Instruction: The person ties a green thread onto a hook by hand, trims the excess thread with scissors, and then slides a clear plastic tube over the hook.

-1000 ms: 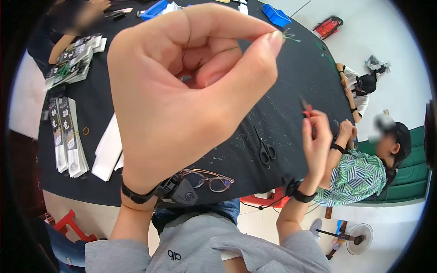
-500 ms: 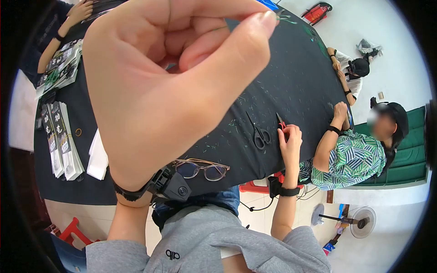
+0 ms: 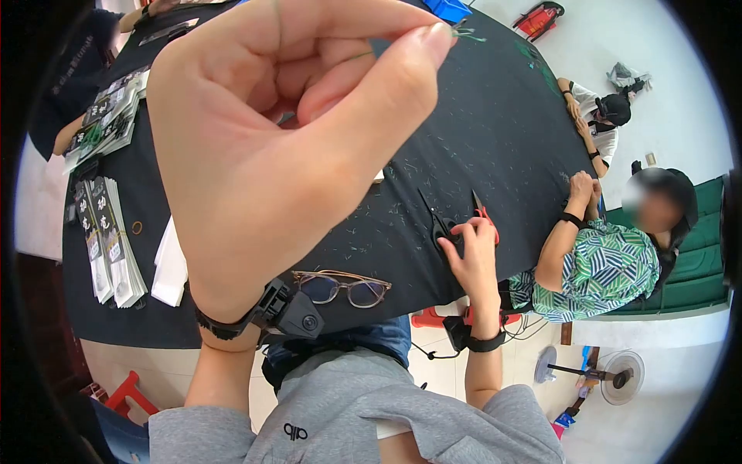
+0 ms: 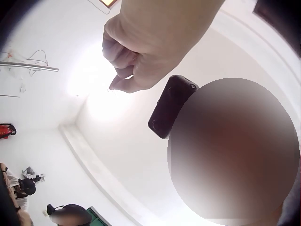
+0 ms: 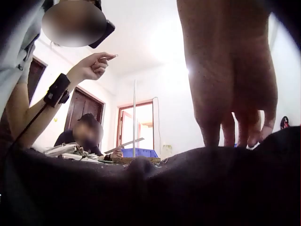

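My left hand (image 3: 301,147) is raised close to the head camera, thumb and forefinger pinching green thread (image 3: 470,35) whose frayed ends stick out past the fingertips. A strand also crosses that hand's fingers. Down on the black-covered table, my right hand (image 3: 475,259) has its thumb and forefinger at the handles of the black scissors (image 3: 439,224), partly covering them. Beside it lie red-handled scissors (image 3: 485,215). In the right wrist view the fingers of the right hand (image 5: 230,75) reach straight down, their tips partly hidden by dark cloth.
Glasses (image 3: 344,284) lie near the table's front edge. At the left are banded packets (image 3: 112,243), white sheets (image 3: 168,267) and a rubber band (image 3: 137,227). A blue tray (image 3: 448,9) stands at the back. A person in a patterned shirt (image 3: 595,267) sits at the right; thread scraps dot the cloth.
My right hand has come down and left, let go of the red-handled scissors on the table and shifted to the black ones. My left hand still pinches the thread, slightly farther left.
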The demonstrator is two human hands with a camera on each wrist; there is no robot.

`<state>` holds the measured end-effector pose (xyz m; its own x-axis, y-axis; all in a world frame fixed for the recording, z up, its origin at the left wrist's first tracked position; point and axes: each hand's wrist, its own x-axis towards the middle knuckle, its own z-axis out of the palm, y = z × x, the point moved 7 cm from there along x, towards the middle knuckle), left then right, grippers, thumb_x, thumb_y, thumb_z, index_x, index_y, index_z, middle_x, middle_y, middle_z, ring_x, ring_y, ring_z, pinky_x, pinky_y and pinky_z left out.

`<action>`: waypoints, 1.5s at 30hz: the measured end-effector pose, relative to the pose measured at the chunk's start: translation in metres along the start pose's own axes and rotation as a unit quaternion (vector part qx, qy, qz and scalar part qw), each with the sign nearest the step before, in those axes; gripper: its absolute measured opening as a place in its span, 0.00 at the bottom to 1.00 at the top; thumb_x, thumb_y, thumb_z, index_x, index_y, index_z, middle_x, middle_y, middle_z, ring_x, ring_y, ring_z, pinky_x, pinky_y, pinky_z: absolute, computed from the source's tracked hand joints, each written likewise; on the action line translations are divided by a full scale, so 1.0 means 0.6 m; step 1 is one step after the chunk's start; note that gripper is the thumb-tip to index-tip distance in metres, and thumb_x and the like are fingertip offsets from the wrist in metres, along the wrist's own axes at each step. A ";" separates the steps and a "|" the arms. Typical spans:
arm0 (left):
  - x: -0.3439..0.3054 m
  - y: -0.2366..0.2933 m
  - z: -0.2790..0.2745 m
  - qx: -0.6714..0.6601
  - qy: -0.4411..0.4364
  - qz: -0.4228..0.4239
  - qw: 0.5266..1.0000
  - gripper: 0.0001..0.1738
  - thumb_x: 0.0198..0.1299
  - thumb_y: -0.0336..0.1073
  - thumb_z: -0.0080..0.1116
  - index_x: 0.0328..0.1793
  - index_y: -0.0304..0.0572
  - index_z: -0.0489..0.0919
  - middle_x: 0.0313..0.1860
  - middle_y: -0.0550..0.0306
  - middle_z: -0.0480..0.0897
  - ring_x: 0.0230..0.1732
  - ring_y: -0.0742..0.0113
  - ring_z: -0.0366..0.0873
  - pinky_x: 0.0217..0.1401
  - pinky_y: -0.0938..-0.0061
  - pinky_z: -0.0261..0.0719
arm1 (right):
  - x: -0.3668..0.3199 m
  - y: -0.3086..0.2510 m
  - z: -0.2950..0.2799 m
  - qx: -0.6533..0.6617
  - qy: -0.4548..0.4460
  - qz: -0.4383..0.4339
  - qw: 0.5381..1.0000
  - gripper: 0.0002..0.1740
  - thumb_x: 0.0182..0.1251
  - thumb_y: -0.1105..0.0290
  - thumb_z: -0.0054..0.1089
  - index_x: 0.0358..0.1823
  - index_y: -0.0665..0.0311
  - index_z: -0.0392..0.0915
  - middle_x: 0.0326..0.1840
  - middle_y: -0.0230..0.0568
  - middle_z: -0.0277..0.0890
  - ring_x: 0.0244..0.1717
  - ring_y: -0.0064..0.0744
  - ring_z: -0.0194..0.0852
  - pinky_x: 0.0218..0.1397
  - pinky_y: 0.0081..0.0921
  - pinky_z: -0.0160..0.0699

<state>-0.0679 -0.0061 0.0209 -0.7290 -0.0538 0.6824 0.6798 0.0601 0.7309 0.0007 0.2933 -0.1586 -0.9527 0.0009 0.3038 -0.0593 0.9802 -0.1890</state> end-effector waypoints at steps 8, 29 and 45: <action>0.000 0.000 0.007 -0.028 0.041 -0.021 0.999 0.07 0.61 0.26 0.59 0.42 0.32 0.84 0.34 0.56 0.86 0.24 0.90 0.68 0.27 0.94 0.58 | 0.013 0.002 0.021 -0.012 -0.020 0.030 0.999 0.09 0.61 0.76 0.59 0.41 0.70 0.71 0.40 0.49 0.71 0.45 0.49 0.70 0.50 0.38 0.69; 0.010 -0.007 0.006 -0.088 0.022 -0.113 0.989 0.07 0.59 0.26 0.61 0.41 0.30 0.84 0.25 0.68 0.80 0.23 0.90 0.63 0.25 0.92 0.54 | 0.237 -0.248 -0.247 0.485 0.108 -0.288 0.819 0.22 0.46 0.67 0.78 0.36 0.70 0.75 0.36 0.40 0.77 0.35 0.27 0.77 0.39 0.22 0.76; 0.012 -0.021 0.024 -0.047 0.007 -0.102 0.994 0.08 0.60 0.29 0.61 0.42 0.32 0.84 0.35 0.57 0.85 0.29 0.87 0.73 0.33 0.93 0.64 | 0.245 -0.142 -0.229 0.384 0.169 -0.142 0.897 0.10 0.55 0.74 0.70 0.36 0.66 0.78 0.32 0.31 0.80 0.34 0.18 0.75 0.39 0.17 0.70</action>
<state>-0.0832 0.0071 0.0165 -0.8513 -0.0681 0.5203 0.5237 -0.0475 0.8506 -0.0935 0.2369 0.0303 -0.7303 -0.0394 0.6820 -0.5958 0.5253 -0.6076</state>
